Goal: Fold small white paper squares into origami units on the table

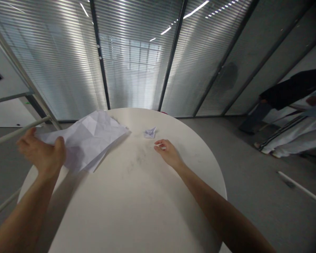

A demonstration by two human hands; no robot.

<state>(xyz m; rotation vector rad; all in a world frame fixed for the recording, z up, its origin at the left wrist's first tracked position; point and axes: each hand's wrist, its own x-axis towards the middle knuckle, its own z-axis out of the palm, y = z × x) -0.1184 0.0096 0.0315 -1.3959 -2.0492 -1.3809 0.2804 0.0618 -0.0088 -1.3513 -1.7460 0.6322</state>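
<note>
A large creased sheet of white paper (92, 137) lies at the left of the round white table (137, 211), its near side lifted off the top. My left hand (42, 151) is at the paper's left corner, thumb and fingers spread apart. Whether it touches the paper I cannot tell. Toward the far side of the table rests a small folded paper piece (150, 133) with a pointed corner. Just nearer than that piece is my right hand (168, 151), low over the table, its fingers curved and slightly apart with nothing seen between them.
Glass panels with blinds (137, 70) stand behind the table. At the left is a whiteboard (7, 70) on a tubular frame. Two people (292, 95) stand at the right, partly out of view. A white bar (302, 188) is near the floor at right.
</note>
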